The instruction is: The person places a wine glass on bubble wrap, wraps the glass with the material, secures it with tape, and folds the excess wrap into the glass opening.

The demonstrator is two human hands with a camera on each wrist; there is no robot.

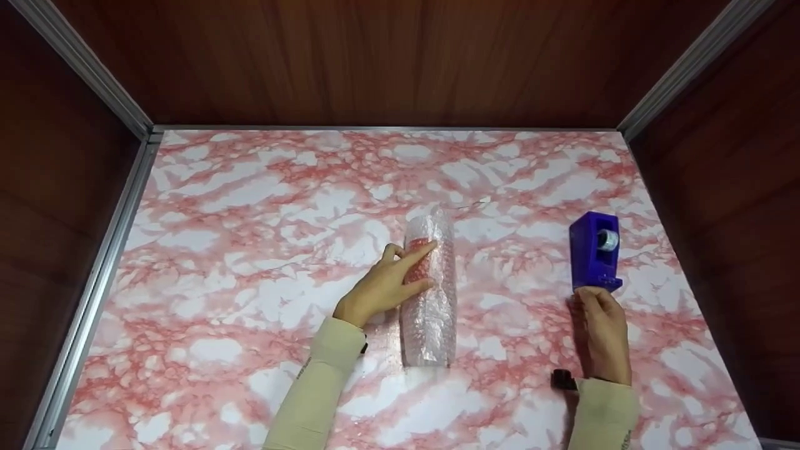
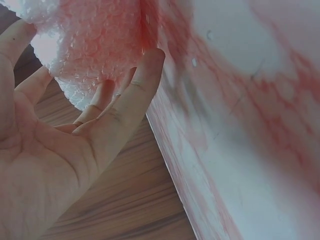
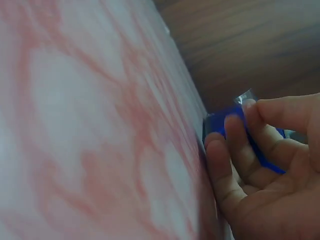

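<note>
A long bundle in bubble wrap (image 1: 431, 325), with something red showing through it, lies lengthwise at the middle of the table. My left hand (image 1: 387, 281) rests on its left side with the fingers spread; in the left wrist view the fingers are extended along the bubble wrap (image 2: 100, 45). To the right stands a blue tape dispenser (image 1: 585, 253) with a roll of clear tape (image 1: 610, 241). At its near end is my right hand (image 1: 603, 328). The right wrist view shows thumb and forefinger pinching a short piece of clear tape (image 3: 245, 96).
The table (image 1: 250, 387) has a red and white marbled surface. Brown wood-grain panels (image 1: 375, 62) with metal edge strips (image 1: 81, 250) enclose it at the back and both sides.
</note>
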